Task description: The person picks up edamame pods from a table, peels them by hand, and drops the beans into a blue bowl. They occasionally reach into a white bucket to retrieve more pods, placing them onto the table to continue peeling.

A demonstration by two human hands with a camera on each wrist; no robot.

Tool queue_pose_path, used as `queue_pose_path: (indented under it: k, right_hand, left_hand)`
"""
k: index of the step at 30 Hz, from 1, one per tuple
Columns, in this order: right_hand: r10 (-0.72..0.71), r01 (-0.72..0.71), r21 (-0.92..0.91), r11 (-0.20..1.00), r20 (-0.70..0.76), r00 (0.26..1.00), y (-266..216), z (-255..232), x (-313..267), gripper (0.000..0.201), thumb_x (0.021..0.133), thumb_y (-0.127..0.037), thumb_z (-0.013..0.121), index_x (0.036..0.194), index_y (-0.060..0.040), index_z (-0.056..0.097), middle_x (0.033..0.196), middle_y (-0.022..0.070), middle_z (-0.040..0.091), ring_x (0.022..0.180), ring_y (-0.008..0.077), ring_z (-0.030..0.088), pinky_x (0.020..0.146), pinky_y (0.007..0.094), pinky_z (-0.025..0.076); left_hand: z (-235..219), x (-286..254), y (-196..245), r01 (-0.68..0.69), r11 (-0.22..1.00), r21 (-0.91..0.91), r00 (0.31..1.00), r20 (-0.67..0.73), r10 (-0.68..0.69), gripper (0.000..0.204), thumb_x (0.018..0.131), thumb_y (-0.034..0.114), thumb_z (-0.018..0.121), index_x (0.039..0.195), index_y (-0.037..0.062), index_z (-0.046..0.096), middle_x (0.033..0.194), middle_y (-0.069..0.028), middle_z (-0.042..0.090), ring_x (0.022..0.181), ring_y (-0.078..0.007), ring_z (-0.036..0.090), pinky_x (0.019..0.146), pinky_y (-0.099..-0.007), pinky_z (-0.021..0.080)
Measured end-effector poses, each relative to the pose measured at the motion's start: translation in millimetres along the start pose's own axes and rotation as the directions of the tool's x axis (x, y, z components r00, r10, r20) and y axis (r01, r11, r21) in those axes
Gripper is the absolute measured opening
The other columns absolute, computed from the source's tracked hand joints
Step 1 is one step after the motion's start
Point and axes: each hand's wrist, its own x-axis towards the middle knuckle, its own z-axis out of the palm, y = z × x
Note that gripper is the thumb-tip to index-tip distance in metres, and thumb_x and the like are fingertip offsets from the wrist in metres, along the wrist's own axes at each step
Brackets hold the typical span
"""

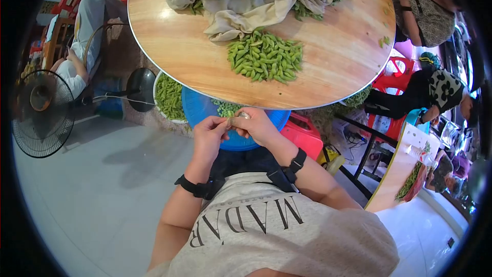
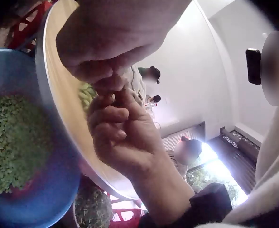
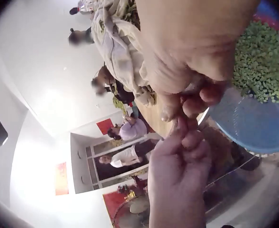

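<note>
My left hand (image 1: 207, 136) and right hand (image 1: 258, 127) meet over the blue basin (image 1: 197, 105), thumbs and fingertips pinching together. A small green soybean pod (image 1: 230, 115) shows between the fingertips, mostly hidden by them. Under the right hand's curled fingers sits a small pale, shiny thing (image 1: 245, 116); its kind cannot be made out. Shelled green beans (image 3: 265, 61) lie heaped in the basin. Ahead on the round wooden table (image 1: 179, 54) is a pile of soybean pods (image 1: 265, 56), beside a crumpled beige cloth (image 1: 251, 0) with more pods poking out from beneath.
A white-rimmed tub of pods (image 1: 170, 97) stands left of the basin, near a standing fan (image 1: 43, 107). To the right are a red stool (image 1: 302, 136) and a tilted-looking board (image 1: 405, 166) bearing pods. Other people sit around the table.
</note>
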Motion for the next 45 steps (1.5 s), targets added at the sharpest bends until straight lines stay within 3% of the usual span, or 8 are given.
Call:
queue_pose_path:
  k: [19, 22, 24, 29, 34, 38, 40, 45]
  right_hand:
    - [-0.049, 0.006, -0.352, 0.936, -0.113, 0.992, 17.7, 7.1, 20.6, 0.021, 0.07, -0.016, 0.062, 0.084, -0.0024, 0.054, 0.061, 0.0031, 0.053, 0.049, 0.009, 0.051, 0.041, 0.0222, 0.04]
    - [-0.119, 0.009, -0.556, 0.831, -0.162, 0.98, 24.0, 4.0, 29.1, 0.023, 0.067, -0.02, 0.064, 0.081, -0.0024, 0.057, 0.066, 0.012, 0.06, 0.054, 0.0198, 0.059, 0.05, 0.0317, 0.047]
    - [-0.498, 0.183, -0.818, 0.546, -0.141, 0.856, 27.5, 11.4, 34.4, 0.021, 0.067, -0.021, 0.064, 0.077, -0.004, 0.058, 0.071, 0.0161, 0.061, 0.062, 0.0272, 0.06, 0.057, 0.0364, 0.048]
    - [-0.553, 0.277, -0.86, 0.428, -0.007, 0.833, 24.5, 8.1, 32.3, 0.016, 0.064, -0.014, 0.061, 0.075, -0.0023, 0.058, 0.068, 0.0187, 0.058, 0.066, 0.0338, 0.058, 0.06, 0.0376, 0.047]
    - [-0.507, 0.324, -0.908, 0.266, 0.154, 0.848, 30.6, -13.0, 33.0, 0.014, 0.065, -0.013, 0.058, 0.075, -0.0026, 0.06, 0.072, 0.0184, 0.057, 0.068, 0.0342, 0.056, 0.062, 0.0386, 0.045]
    - [-0.544, 0.132, -0.961, 0.244, -0.023, 0.839, -8.2, -27.5, 33.3, 0.013, 0.073, -0.015, 0.054, 0.074, -0.0026, 0.059, 0.072, 0.0195, 0.054, 0.069, 0.0364, 0.054, 0.063, 0.0423, 0.045]
    - [-0.715, 0.135, -0.962, 0.236, -0.079, 0.694, -31.7, -34.7, 37.9, 0.011, 0.074, -0.014, 0.055, 0.076, -0.0033, 0.058, 0.075, 0.0185, 0.052, 0.07, 0.0354, 0.054, 0.062, 0.042, 0.045]
    - [-0.755, 0.015, -0.981, 0.195, -0.14, 0.64, -44.6, -47.9, 58.3, 0.009, 0.071, -0.01, 0.058, 0.078, -0.0059, 0.059, 0.081, 0.0141, 0.051, 0.07, 0.0324, 0.055, 0.062, 0.0407, 0.045]
  left_hand:
    - [-23.6, 26.1, -26.0, 0.125, 0.988, 0.087, 0.986, 0.097, -0.133, 0.009, 0.082, 0.005, 0.051, 0.083, -0.0012, 0.058, 0.066, -0.0062, 0.059, 0.053, -0.0111, 0.055, 0.048, -0.0218, 0.043]
    - [-20.4, 32.7, -25.1, 0.027, 0.956, 0.291, 0.997, 0.064, -0.048, 0.011, 0.08, 0.003, 0.049, 0.08, -0.001, 0.059, 0.065, -0.0066, 0.059, 0.053, -0.0114, 0.054, 0.048, -0.0236, 0.044]
    - [-20.8, 35.2, -30.1, -0.128, 0.879, 0.46, 0.992, 0.062, 0.112, 0.014, 0.076, 0.005, 0.049, 0.074, -0.0033, 0.06, 0.061, -0.0123, 0.06, 0.051, -0.0173, 0.06, 0.047, -0.0282, 0.048]
    - [-21.7, 29.7, -18.7, 0.057, 0.941, 0.333, 0.997, 0.026, -0.07, 0.014, 0.074, 0.007, 0.051, 0.076, -0.002, 0.061, 0.056, -0.0134, 0.059, 0.049, -0.0189, 0.061, 0.047, -0.0299, 0.049]
    - [-75.7, 59.3, -58.0, 0.047, 0.823, 0.565, 0.975, -0.206, 0.086, 0.014, 0.071, 0.01, 0.054, 0.076, -0.0001, 0.062, 0.06, -0.0135, 0.06, 0.059, -0.0226, 0.062, 0.056, -0.0334, 0.048]
    - [-123.2, 78.0, -42.6, 0.137, 0.892, 0.43, 0.934, -0.356, 0.028, 0.033, 0.069, 0.002, 0.052, 0.102, -0.0029, 0.053, 0.073, -0.0171, 0.062, 0.061, -0.0212, 0.062, 0.055, -0.0338, 0.048]
    - [-173.4, 110.1, -94.8, -0.004, 0.719, 0.695, 0.874, -0.347, 0.34, 0.041, 0.069, 0.003, 0.056, 0.109, -0.0025, 0.05, 0.086, -0.019, 0.061, 0.066, -0.0208, 0.062, 0.056, -0.032, 0.048]
    - [-129.4, 76.0, -34.0, -0.026, 0.816, 0.577, 0.917, -0.311, 0.249, 0.038, 0.072, 0.002, 0.059, 0.108, -0.0025, 0.05, 0.096, -0.0156, 0.058, 0.068, -0.0181, 0.061, 0.056, -0.0266, 0.048]
